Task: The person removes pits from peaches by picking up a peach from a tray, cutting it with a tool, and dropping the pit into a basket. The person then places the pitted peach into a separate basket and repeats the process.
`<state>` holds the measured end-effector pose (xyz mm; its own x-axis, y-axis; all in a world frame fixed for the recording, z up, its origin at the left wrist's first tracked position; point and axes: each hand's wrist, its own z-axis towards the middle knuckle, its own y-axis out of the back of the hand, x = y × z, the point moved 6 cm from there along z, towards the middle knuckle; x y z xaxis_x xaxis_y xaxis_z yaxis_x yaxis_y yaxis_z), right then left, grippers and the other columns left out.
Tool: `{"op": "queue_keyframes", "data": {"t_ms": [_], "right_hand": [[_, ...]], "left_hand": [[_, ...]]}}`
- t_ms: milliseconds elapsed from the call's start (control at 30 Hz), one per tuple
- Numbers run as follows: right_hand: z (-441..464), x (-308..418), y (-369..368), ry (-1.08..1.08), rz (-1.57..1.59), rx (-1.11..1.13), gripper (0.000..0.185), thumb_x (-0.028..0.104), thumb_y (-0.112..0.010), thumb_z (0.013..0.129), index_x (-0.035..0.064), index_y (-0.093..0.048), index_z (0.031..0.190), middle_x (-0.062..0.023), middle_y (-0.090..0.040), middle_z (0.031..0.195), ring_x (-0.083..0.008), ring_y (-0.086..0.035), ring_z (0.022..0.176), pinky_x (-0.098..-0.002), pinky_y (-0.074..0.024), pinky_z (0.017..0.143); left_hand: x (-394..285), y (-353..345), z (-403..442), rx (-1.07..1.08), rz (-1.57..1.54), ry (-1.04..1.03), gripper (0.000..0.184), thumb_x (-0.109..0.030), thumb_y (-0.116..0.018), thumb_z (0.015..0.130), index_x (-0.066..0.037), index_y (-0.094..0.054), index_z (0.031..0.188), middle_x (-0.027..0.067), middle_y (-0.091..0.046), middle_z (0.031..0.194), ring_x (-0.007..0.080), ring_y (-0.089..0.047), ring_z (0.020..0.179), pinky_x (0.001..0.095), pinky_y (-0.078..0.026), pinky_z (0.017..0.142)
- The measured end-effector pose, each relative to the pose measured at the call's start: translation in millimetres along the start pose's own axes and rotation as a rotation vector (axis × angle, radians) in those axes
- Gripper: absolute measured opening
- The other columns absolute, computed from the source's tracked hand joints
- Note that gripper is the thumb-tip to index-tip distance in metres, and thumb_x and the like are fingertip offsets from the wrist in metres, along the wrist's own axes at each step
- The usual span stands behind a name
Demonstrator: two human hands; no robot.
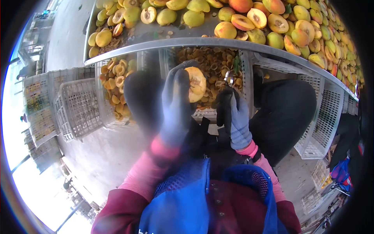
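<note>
Blue vest (175, 206) | left hand (174, 91) pinching halved fruit (197, 84) | right hand (233, 109) clasping metal tool (230, 80)

Far, a smooth metal worktop (187, 35); right, a shiny metal tool (229, 78) in a matt cloth glove (239, 117); centre, rough-fleshed cut fruit (197, 85); left, a matt plastic crate (81, 105).

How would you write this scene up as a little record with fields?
Left hand: gloved, gripping a peach half, cut face showing
Right hand: gloved, gripping a metal-ended hand tool
Table: metal, bearing whole and halved peaches
Below table edge: plastic crate holding cut fruit pieces
Unclear: the tool's exact shape
</note>
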<state>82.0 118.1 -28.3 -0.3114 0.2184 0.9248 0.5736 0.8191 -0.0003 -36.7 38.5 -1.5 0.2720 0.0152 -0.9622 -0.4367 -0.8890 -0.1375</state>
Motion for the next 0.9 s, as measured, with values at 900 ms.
{"op": "queue_keyframes", "data": {"t_ms": [900], "right_hand": [[-37.4, 28.6, -6.6, 0.463, -0.247, -0.039, 0.043, 0.022, -0.049, 0.093, -0.007, -0.043, 0.125, -0.019, -0.057, 0.098, -0.029, -0.057, 0.086, -0.0368, -0.0456, 0.077]], "left_hand": [[0.4, -22.1, -23.2, 0.072, 0.001, -0.083, 0.034, -0.028, -0.044, 0.098, 0.001, -0.058, 0.108, 0.0095, -0.062, 0.098, 0.0135, -0.058, 0.086, 0.0264, -0.047, 0.077]]}}
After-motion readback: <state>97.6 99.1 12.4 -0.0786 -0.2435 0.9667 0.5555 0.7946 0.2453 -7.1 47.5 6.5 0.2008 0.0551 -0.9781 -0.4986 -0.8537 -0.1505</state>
